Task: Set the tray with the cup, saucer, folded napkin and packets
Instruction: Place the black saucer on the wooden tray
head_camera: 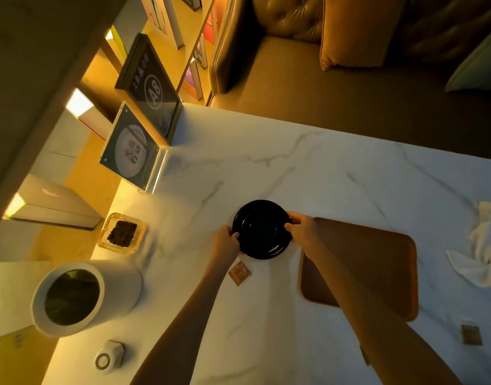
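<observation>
Left hand (226, 240) and right hand (303, 226) grip saucer (262, 230); forearm (338, 269) covers part of tray (377, 262).

Black saucer (262, 230) just left of brown tray (377, 262), crumpled white napkin (485, 251) right of it, brown packets (239, 273) flat nearby

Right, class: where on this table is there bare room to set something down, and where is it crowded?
Bare: the marble beyond the saucer towards the sofa, the near strip between the forearms, and the visible surface of the tray. Crowded: the left edge, with the glass dish, white bin and sign stands.
</observation>
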`<action>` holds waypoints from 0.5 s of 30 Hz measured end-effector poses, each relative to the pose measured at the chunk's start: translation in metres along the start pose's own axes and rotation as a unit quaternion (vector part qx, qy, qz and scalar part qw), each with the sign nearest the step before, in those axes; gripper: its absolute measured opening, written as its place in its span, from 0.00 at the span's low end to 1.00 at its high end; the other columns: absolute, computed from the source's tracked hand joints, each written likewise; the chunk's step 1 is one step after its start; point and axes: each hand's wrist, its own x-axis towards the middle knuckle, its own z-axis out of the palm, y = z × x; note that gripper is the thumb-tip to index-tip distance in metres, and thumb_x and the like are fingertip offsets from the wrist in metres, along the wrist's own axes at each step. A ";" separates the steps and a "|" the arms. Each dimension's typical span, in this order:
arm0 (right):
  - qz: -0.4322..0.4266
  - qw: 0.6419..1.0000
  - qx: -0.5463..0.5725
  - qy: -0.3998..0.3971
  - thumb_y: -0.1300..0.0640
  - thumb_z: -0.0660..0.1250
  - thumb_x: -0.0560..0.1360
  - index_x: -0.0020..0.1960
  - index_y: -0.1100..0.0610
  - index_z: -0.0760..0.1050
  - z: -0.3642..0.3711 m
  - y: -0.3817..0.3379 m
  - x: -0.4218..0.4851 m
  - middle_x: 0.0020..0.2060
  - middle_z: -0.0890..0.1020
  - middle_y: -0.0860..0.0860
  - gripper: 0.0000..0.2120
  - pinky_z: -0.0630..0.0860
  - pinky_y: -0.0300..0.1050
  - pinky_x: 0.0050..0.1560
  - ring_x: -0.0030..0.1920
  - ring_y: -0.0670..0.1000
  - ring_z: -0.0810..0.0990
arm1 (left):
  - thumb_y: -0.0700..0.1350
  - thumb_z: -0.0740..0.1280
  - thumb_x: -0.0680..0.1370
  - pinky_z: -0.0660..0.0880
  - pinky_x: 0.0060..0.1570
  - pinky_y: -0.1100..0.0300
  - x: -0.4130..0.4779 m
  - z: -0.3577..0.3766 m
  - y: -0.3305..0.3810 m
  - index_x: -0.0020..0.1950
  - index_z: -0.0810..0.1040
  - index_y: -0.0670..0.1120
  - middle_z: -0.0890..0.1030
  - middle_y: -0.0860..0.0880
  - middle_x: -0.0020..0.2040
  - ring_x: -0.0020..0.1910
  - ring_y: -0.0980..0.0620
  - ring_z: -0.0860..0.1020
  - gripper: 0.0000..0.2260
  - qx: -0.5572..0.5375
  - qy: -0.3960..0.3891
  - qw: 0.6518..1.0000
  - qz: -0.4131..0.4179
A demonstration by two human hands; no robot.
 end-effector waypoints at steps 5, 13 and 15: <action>0.014 0.994 0.093 -0.053 0.75 0.60 0.73 0.63 0.61 0.76 -0.007 0.010 -0.054 0.52 0.81 0.65 0.21 0.77 0.65 0.56 0.54 0.67 0.79 | 0.41 0.65 0.79 0.78 0.39 0.60 -0.051 -0.016 -0.009 0.59 0.74 0.42 0.80 0.44 0.48 0.43 0.49 0.80 0.09 -0.007 -0.005 1.000 0.021; 0.056 0.971 0.225 -0.051 0.74 0.61 0.74 0.66 0.57 0.74 -0.065 0.059 -0.162 0.57 0.82 0.56 0.24 0.82 0.52 0.51 0.54 0.58 0.82 | 0.33 0.65 0.77 0.82 0.37 0.57 -0.151 0.011 -0.015 0.58 0.76 0.36 0.83 0.41 0.44 0.40 0.46 0.83 0.10 -0.127 -0.057 0.988 0.067; 0.062 0.968 0.242 -0.032 0.75 0.62 0.74 0.65 0.57 0.75 -0.082 0.074 -0.182 0.55 0.83 0.56 0.24 0.83 0.47 0.45 0.52 0.57 0.83 | 0.33 0.65 0.78 0.82 0.37 0.59 -0.173 0.025 -0.016 0.59 0.77 0.35 0.83 0.40 0.45 0.41 0.46 0.83 0.10 -0.163 -0.074 0.981 0.071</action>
